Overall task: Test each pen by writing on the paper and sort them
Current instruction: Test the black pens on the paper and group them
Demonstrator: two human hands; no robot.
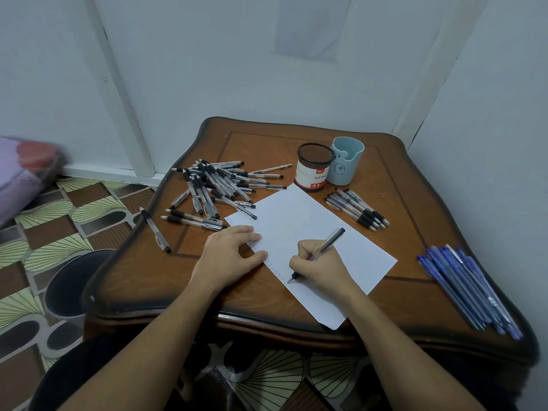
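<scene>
On the paper (311, 232): right hand (318, 269) gripping 1 pen (329, 241) tip-down to test it; left hand (229, 256), fingers relaxed, pressing the sheet steady.

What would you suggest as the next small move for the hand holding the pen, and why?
Probably a short stroke: the right hand grips the pen with its tip on the paper, just past the row of faint scribbles, while the left hand presses the paper flat. Whether it leaves a mark should decide where it is sorted.
</scene>
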